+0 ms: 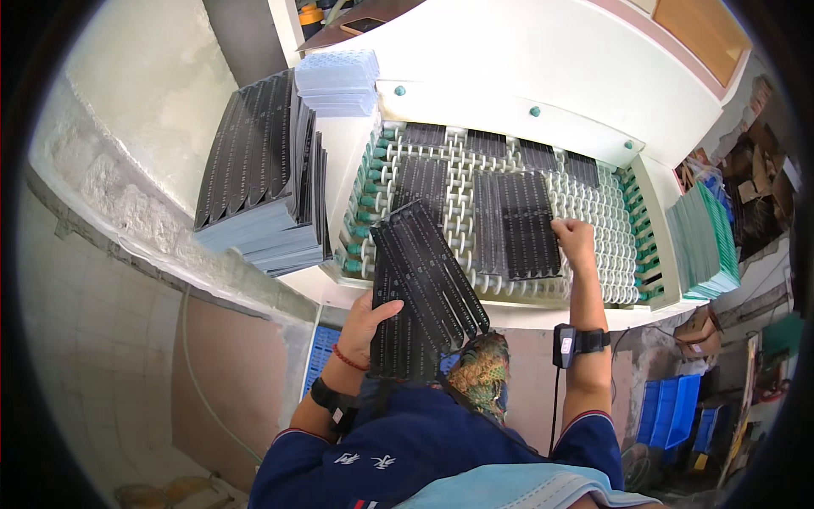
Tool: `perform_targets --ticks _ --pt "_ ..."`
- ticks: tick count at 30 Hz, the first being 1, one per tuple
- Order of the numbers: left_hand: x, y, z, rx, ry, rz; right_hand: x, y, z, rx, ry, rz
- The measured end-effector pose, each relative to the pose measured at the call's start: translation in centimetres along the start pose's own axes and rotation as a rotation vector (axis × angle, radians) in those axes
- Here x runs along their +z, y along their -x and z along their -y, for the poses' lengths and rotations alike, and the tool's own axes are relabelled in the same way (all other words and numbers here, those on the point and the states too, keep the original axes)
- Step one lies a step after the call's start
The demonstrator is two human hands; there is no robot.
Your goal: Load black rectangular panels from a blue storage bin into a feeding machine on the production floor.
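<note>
Head view: gripping loose black panels (417, 293) in left hand (365, 327), with thumb across top face, probably to stop them sliding apart in front of body. Resting right hand (577, 243), fingers bent, at right edge of flat panel (532, 227) on roller bed (460, 227), perhaps to steady it; cannot tell whether pinching or merely touching. Standing black stack (253, 144) on left ledge (339, 142), likely to keep off rollers.
</note>
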State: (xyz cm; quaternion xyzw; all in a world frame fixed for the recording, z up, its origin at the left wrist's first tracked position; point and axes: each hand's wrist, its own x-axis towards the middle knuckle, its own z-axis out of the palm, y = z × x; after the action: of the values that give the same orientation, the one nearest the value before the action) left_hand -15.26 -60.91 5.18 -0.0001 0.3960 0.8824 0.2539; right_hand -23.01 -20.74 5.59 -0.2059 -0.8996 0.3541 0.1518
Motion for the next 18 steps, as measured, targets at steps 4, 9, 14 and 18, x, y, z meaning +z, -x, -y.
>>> perform_targets --ticks 4,9,14,18 --pt "-0.4 -0.2 0.6 0.009 -0.059 -0.005 -2.9 -0.4 -2.0 -0.012 0.262 -0.102" --pt "0.0 0.0 0.6 -0.014 -0.097 0.021 -7.4 -2.0 -6.8 0.066 0.273 -0.24" --pt "0.3 0.7 0.4 -0.002 -0.091 0.018 -11.0 -2.7 -8.8 0.132 0.4 -0.231" --pt "0.6 0.3 0.7 0.004 -0.121 -0.004 -8.8 0.4 -5.1 -0.095 0.314 -0.238"
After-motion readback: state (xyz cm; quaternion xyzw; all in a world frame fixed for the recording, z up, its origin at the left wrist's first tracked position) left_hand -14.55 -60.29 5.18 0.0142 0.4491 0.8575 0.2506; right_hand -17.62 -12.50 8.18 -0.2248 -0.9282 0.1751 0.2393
